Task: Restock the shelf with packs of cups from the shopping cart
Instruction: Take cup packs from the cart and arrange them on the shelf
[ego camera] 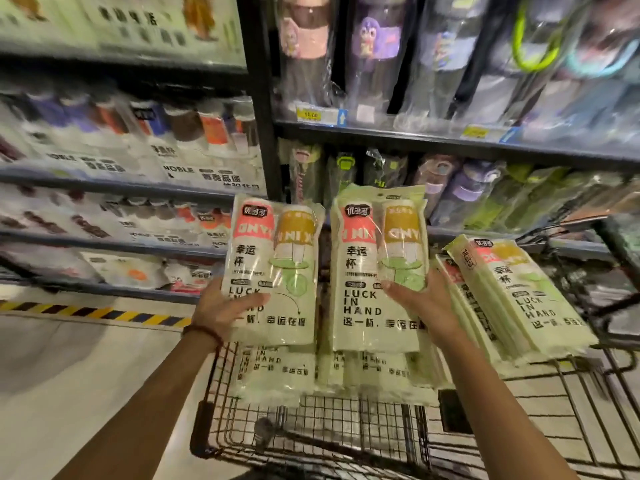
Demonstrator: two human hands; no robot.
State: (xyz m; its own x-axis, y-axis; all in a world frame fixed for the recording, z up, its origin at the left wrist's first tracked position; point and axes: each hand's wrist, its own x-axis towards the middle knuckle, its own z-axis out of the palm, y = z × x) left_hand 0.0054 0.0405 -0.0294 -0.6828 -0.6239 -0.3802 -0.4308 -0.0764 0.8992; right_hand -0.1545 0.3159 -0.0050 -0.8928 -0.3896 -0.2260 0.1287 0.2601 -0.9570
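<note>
My left hand (221, 306) grips the lower left edge of a pale green pack of cups (277, 237), thumb across its front, holding it upright above the shopping cart (311, 431). My right hand (426, 306) grips a second, matching pack of cups (374, 258) by its lower right side, also upright. Both packs show a pink and an orange cup band and the words LUCK IN HAND. Several more packs (512, 292) lie stacked in the cart below and to the right. The shelf (104, 237) with similar cup packs stands to the left.
A black shelf upright (266, 133) divides the left bay from a right bay of wrapped bottles (467, 188). A yellow and black striped strip (86, 311) runs along the floor under the left shelf. The cart's wire rim is close to my forearms.
</note>
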